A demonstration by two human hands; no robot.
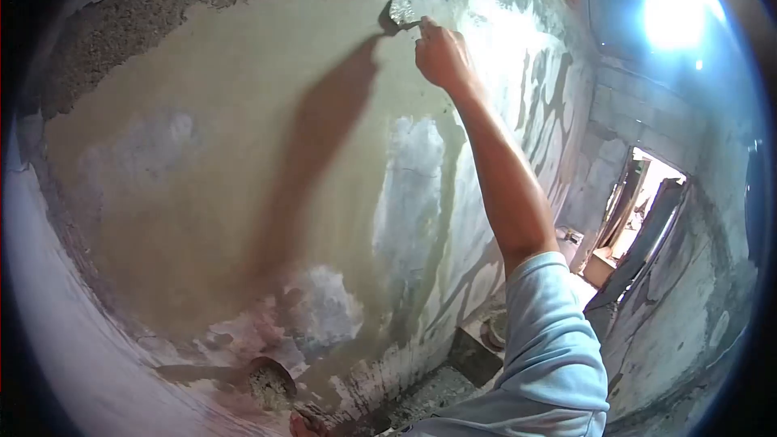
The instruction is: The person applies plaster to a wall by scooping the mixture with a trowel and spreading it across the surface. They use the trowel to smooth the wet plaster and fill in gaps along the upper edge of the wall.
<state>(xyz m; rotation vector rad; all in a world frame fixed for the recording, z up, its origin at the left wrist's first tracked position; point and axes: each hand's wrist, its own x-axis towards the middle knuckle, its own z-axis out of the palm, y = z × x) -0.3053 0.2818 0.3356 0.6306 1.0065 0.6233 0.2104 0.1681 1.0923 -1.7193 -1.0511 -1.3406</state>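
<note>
My right hand [441, 55] is raised high against the wall and grips the handle of a small trowel [402, 6]. The trowel's blade, smeared with grey mortar, presses on the upper edge of the wet plaster [243, 154]. My arm in a light blue sleeve [550, 340] stretches up from the lower right and throws a long shadow on the plaster. At the bottom edge only part of my left hand [303, 425] shows. It holds the handle of a board [271, 384] with a heap of mortar on it, close to the wall.
Rough bare render [162, 8] borders the smooth plaster above and on the left. A doorway [639, 210] opens at the right, with planks leaning in it. Bright light [672, 0] glares at the top right. A round pan [494, 328] lies on the floor below.
</note>
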